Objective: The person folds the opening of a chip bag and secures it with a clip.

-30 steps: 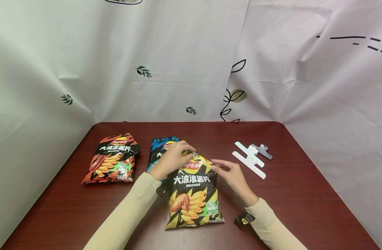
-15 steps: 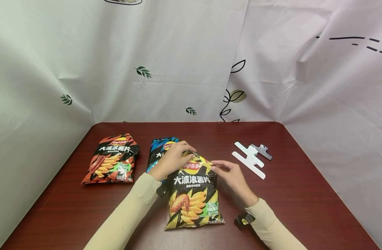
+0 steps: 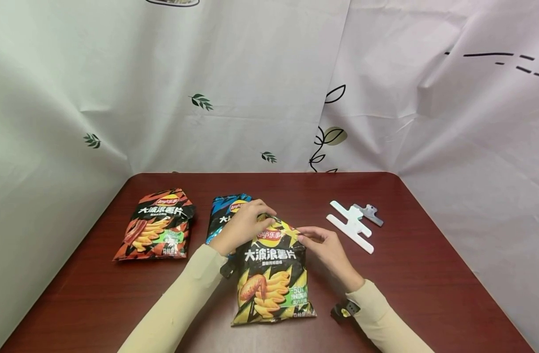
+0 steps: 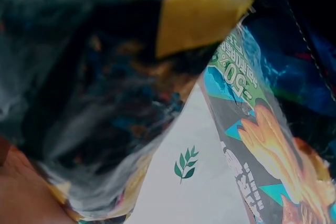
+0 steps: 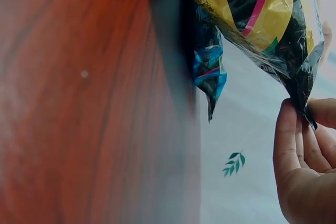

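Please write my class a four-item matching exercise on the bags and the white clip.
1. Red bag
2. Blue bag
3. Yellow-and-black bag
4. White clip

A. beside a grey clip
B. pinched by the right hand
C. leftmost bag
D. between the other two bags

Pairs: 1-C; 2-D; 3-B; 4-A

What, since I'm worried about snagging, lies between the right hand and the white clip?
Only bare tabletop shows between the right hand and the white clip in the head view.
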`<state>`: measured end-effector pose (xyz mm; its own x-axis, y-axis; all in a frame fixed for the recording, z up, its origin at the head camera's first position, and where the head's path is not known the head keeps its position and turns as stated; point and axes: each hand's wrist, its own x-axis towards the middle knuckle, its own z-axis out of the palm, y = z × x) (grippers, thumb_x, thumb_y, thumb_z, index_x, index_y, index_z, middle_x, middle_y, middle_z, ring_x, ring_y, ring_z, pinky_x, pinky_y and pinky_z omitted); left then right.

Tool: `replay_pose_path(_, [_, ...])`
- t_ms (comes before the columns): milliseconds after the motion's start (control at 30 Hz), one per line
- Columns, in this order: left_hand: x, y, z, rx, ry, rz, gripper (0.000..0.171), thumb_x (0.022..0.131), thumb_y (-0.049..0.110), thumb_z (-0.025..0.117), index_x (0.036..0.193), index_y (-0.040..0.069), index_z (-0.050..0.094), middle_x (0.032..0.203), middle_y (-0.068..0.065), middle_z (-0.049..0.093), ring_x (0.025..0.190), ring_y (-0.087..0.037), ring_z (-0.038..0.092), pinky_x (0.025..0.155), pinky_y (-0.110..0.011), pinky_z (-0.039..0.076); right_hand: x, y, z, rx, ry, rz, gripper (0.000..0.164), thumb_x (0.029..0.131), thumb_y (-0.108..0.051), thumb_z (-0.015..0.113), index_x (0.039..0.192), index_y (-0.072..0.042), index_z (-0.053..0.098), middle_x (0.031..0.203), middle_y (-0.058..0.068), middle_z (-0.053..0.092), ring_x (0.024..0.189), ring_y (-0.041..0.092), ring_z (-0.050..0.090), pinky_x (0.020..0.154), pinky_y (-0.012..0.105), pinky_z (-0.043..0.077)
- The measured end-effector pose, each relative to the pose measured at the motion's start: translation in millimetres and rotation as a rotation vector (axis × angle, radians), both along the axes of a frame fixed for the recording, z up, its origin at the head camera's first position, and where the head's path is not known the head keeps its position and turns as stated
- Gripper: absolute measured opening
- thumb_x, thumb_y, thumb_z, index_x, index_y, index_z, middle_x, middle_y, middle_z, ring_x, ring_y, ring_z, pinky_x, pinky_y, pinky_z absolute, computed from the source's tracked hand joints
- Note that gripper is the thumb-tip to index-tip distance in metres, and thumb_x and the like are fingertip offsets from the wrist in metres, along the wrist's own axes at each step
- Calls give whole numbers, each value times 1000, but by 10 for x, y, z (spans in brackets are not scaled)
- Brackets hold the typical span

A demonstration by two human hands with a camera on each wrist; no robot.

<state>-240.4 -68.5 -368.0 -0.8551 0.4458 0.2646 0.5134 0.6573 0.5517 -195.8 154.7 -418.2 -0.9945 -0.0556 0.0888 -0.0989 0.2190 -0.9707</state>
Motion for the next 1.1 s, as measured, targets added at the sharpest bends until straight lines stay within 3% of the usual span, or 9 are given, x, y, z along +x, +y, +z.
replay_pose_path(500, [-2, 3, -5, 3, -3, 6, 20, 92, 22, 66, 108, 13, 73, 100, 0, 63, 78, -10, 52, 65, -25, 46, -29, 20, 13, 42, -5, 34, 25, 86, -14, 72, 110, -5, 72, 99, 11, 73, 92, 10, 69, 79, 22, 52])
replay_pose_path(867, [-3, 6, 5, -2, -4, 7, 20, 92, 22, 66, 109, 13, 73, 100, 0, 62, 77, -10, 51, 65, -26, 46, -68, 87, 76, 156, -2, 102, 27, 88, -23, 70, 112, -10, 72, 107, 8, 72, 97, 15, 68, 81, 25, 52])
replay_pose_path(1033, [1, 6, 15, 0, 0, 4, 21, 92, 22, 66, 109, 13, 73, 101, 0, 63, 79, -10, 53, 66, -25, 47, -106, 145, 84, 220, 56, 127, 30, 92, -33, 66, 113, -14, 72, 112, 5, 71, 105, 17, 64, 86, 30, 50])
replay_pose_path(1100, [-2, 3, 13, -3, 7, 1, 21, 92, 22, 66, 109, 13, 73, 101, -1, 63, 80, -10, 53, 66, -25, 47, -123, 165, 91, 234, 75, 125, 32, 93, -35, 63, 115, -13, 71, 112, 6, 71, 102, 20, 65, 84, 30, 51])
